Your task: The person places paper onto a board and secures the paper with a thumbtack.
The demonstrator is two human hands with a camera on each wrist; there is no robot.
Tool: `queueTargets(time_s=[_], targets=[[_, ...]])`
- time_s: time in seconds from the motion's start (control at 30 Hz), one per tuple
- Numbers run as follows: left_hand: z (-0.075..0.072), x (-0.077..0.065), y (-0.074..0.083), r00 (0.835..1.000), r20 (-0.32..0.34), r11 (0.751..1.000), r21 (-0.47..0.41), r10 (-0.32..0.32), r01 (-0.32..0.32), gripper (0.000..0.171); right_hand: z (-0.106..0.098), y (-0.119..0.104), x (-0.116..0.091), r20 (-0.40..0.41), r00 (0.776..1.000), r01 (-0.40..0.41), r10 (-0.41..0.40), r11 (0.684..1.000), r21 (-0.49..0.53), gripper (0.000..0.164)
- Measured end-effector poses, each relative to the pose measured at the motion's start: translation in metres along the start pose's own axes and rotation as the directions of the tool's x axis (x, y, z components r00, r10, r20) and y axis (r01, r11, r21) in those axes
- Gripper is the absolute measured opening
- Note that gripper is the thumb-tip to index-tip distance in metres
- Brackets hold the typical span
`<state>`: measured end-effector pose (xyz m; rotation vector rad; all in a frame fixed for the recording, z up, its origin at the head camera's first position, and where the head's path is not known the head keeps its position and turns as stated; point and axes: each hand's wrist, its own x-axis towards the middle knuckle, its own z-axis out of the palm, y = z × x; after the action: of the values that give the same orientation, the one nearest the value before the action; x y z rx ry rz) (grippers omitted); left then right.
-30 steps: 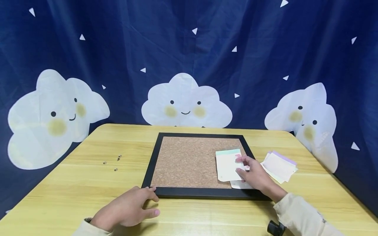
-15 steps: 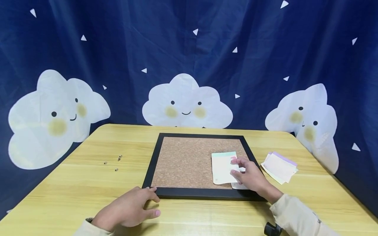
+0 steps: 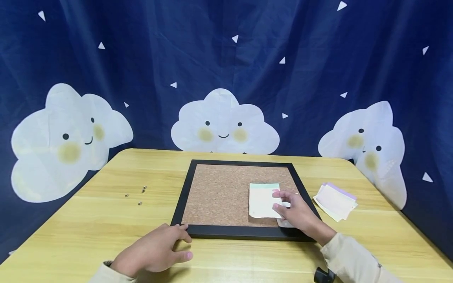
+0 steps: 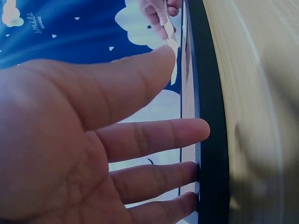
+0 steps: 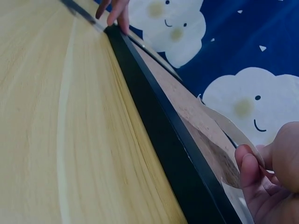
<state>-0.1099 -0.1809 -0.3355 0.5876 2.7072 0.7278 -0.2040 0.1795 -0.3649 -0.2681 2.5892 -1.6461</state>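
Observation:
A black-framed cork board (image 3: 219, 196) lies flat on the wooden table. My right hand (image 3: 301, 215) pinches the right edge of a pale note sheet (image 3: 263, 202) with a green top band, between thumb and fingers. Seen from the right wrist, the sheet (image 5: 226, 125) bends slightly and casts a shadow on the cork beneath it. Another white sheet (image 3: 284, 223) lies on the board's lower right corner, partly hidden by the right hand. My left hand (image 3: 155, 249) has its fingers extended, and its fingertips touch the black frame (image 4: 212, 140) at the near left corner.
Several small metallic pieces (image 3: 140, 203) are scattered on the table left of the board. To its right lies a fanned stack of note sheets (image 3: 336, 200), one with a purple band. A black object (image 3: 323, 275) sits by the right sleeve. A blue cloud-print curtain (image 3: 226, 59) hangs behind.
My right hand has carried the green-banded sheet a little leftward over the cork, and the sheet now appears straighter. My left hand stays at the frame corner.

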Motion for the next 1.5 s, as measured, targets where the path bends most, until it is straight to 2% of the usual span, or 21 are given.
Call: queueTargets(time_s=[0.17,0.47,0.77,0.9,1.1,1.3,1.5], targets=[[0.0,0.0,0.0,1.0,-0.001,1.0,0.002,-0.001,0.001,0.033,0.006,-0.004,0.001,-0.001,1.0,0.005,-0.005,1.0,-0.012,0.033],[0.0,-0.001,0.0,1.0,-0.009,1.0,0.013,0.0,0.0,0.034,0.015,-0.005,0.002,0.026,0.999,-0.034,0.034,0.999,-0.006,0.034],[-0.001,-0.001,0.001,1.0,-0.01,1.0,0.007,-0.012,0.012,0.033,0.022,-0.005,0.002,0.055,0.998,0.028,-0.028,1.0,-0.003,0.034],[-0.001,0.0,0.001,1.0,-0.01,1.0,0.012,-0.008,0.008,0.033,0.024,-0.004,0.002,0.041,0.998,0.049,-0.046,0.996,-0.079,0.031],[-0.001,0.0,0.001,1.0,-0.004,1.0,0.013,-0.002,0.002,0.034,0.027,-0.005,0.003,0.022,0.996,0.094,-0.091,0.957,-0.275,0.024],[0.0,-0.001,0.0,1.0,-0.012,1.0,0.015,0.008,-0.008,0.034,0.028,-0.002,0.004,0.054,0.986,0.166,-0.157,0.912,-0.374,0.021],[0.0,-0.001,0.0,1.0,-0.027,1.0,0.023,0.015,-0.015,0.034,0.026,-0.002,0.006,0.099,0.963,0.269,-0.252,0.858,-0.438,0.02]])
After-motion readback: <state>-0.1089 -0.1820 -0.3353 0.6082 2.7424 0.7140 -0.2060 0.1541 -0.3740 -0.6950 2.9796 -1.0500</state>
